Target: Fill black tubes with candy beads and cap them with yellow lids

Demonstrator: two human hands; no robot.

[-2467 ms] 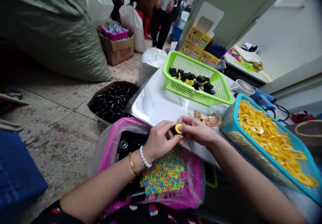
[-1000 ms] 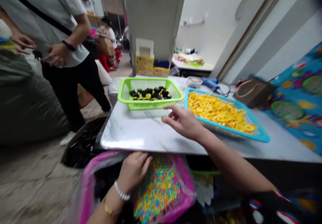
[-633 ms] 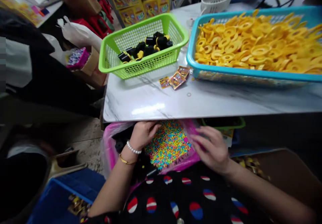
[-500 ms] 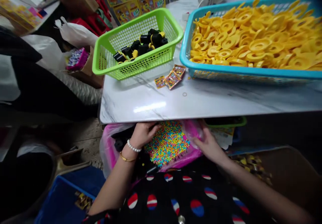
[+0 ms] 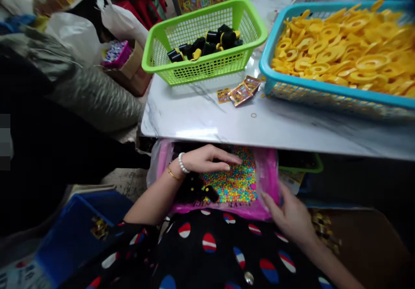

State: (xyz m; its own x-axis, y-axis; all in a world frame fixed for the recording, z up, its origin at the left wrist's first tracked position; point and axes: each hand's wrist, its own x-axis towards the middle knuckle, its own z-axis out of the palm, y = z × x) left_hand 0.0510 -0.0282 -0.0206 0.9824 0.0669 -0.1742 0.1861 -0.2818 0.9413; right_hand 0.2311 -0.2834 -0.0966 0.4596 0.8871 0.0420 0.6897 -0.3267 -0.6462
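My left hand (image 5: pixel 207 159) lies flat and open over a mass of small multicoloured beads (image 5: pixel 230 183), touching nothing else I can make out. The beads sit in a pink plastic bag (image 5: pixel 267 181) on my lap. Black cylindrical pieces (image 5: pixel 194 188) lie just below my left wrist. My right hand (image 5: pixel 288 215) is at the bag's lower right edge, and its fingers seem to pinch the plastic. On the marble-patterned table (image 5: pixel 194 120) above, a green mesh basket (image 5: pixel 207 70) holds black-and-yellow pieces (image 5: pixel 207 42).
A blue mesh basket (image 5: pixel 324 93) of yellow rings (image 5: pixel 343 51) stands at the table's right, with small printed sachets (image 5: pixel 241 95) beside it. A blue crate (image 5: pixel 78 232) sits low left, and a cardboard box (image 5: pixel 366 245) holding gold pieces sits low right.
My view has swung down toward my lap. My left hand has slid right across the beads, and my right hand has moved down along the bag's edge. More black pieces show by my wrist.
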